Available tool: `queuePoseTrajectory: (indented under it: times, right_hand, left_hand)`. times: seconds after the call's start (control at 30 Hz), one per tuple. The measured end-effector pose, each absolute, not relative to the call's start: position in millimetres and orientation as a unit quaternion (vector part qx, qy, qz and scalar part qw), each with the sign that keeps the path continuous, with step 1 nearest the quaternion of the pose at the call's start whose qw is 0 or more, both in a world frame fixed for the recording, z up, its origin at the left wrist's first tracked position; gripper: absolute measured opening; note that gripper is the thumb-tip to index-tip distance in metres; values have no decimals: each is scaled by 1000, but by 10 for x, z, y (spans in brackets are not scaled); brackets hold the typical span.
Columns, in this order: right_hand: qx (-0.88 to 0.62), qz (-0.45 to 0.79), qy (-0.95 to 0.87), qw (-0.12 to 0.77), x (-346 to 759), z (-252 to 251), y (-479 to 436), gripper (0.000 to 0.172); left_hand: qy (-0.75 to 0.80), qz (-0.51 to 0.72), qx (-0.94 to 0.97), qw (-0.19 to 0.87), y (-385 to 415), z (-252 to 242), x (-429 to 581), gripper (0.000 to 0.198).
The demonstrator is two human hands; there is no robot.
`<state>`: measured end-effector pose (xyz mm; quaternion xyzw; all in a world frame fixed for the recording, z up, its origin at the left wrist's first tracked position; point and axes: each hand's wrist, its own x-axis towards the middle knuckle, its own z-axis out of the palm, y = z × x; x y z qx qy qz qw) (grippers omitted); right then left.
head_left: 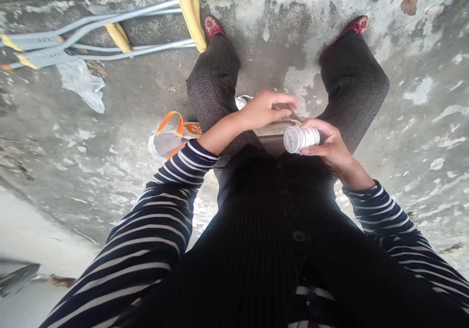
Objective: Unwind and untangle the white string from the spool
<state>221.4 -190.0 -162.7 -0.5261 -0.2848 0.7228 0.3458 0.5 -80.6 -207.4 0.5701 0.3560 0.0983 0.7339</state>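
My right hand point(326, 144) is wrapped around a small white cylinder point(293, 140) with dark printing on its round end, tipped toward me; whether it is a bottle or a roll I cannot make out. Just left of it, my left hand point(269, 108) hovers above my thigh with its fingers stretched toward the cylinder and a gap between thumb and fingers. Its fingertips are slightly blurred. A thin pale strip shows by the cylinder's upper edge. Between my legs lies a flat brownish thing point(273, 144), mostly hidden by my hands and clothes.
Metal crutches point(120, 20) with yellow pads lie on the stained concrete floor point(139, 88) at upper left, beside a crumpled clear plastic bag point(82, 83). A bag with orange handles point(164, 144) rests by my left leg. Another white object point(241, 103) peeks out behind my left wrist.
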Motion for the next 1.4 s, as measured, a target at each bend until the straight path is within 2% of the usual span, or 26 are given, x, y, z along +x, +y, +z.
queuePoseTrajectory:
  times: [0.13, 0.43, 0.6, 0.97, 1.13, 1.3, 1.4]
  right_hand:
    - [-524, 715, -328, 326, 2193, -1634, -1891, 49]
    - [-526, 694, -390, 300, 2244, -1631, -1902, 46]
    - [-501, 691, -431, 293, 2261, -1641, -1891, 43]
    - [-495, 732, -360, 299, 2246, -1587, -1904, 45]
    - [-491, 737, -356, 299, 2285, -1608, -1921, 43]
    - [-486, 756, -355, 258, 2318, -1572, -1890, 48]
    - [-464, 771, -346, 264, 2329, -1498, -1838, 48]
  left_hand:
    - [309, 82, 550, 772, -836, -1942, -46, 27]
    - [328, 39, 604, 725, -758, -1939, -68, 15]
    - [264, -53, 554, 788, -588, -1848, -110, 22]
    - [239, -88, 511, 821, -555, -1834, -131, 21]
    - [271, -85, 571, 770, -565, -1869, -198, 16]
    - [309, -59, 674, 669, -346, -1900, -233, 18]
    - [338, -27, 719, 606, -209, -1997, -159, 18]
